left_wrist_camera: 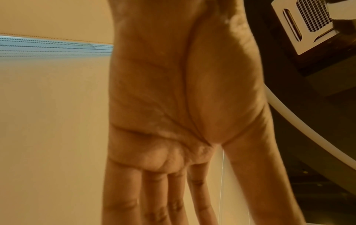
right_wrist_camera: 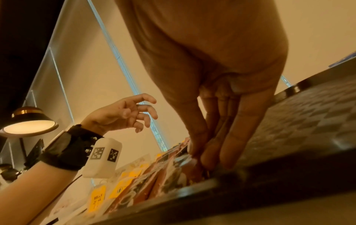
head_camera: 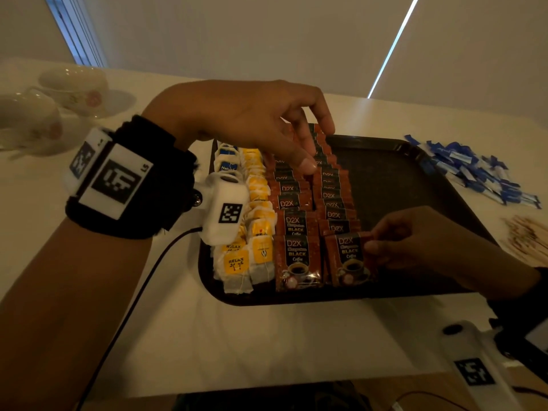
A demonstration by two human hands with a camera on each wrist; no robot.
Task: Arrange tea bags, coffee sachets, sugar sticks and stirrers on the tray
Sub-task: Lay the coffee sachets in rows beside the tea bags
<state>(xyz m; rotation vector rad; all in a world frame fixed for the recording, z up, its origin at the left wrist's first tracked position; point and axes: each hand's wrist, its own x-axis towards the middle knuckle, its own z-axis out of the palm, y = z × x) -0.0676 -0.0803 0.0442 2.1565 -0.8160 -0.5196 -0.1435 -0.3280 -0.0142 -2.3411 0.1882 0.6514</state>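
Observation:
A dark tray lies on the white table. Along its left side run two columns of tea bags with yellow and blue tags. Beside them lie two overlapping columns of red-and-black coffee sachets. My right hand pinches the right edge of the nearest sachet of the right column, which lies on the tray. My left hand hovers over the far sachets with its fingers loosely curled and holds nothing. The left wrist view shows only its bare palm.
A heap of blue-and-white sugar sticks lies on the table beyond the tray's right rim. Brown stirrers lie blurred at the right edge. White cups on saucers stand far left. The tray's right half is bare.

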